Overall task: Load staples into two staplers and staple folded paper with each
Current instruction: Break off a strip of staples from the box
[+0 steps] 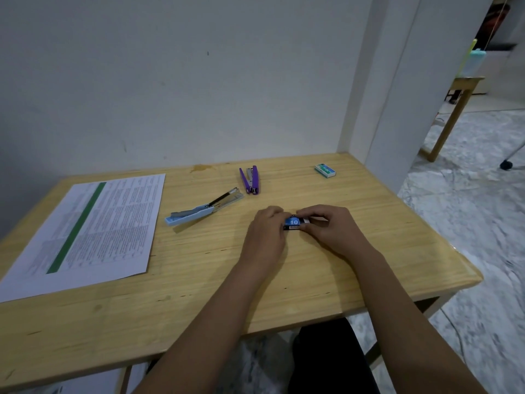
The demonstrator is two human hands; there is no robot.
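A small black and blue staple box (292, 223) marked "10" sits at the table's middle, held from both sides. My left hand (267, 231) grips its left end and my right hand (326, 227) pinches its right end, where a white inner part shows. A light blue stapler (203, 210) lies opened out flat to the left of my hands, its metal magazine exposed. A purple stapler (250, 180) lies hinged open behind them. A printed paper sheet (85, 231) with a green stripe lies flat at the table's left.
A second, green and white staple box (325, 170) rests near the back right corner. The wooden table (369, 251) stands against a white wall; its right edge drops to a marble floor. Another table leg (451, 120) stands beyond.
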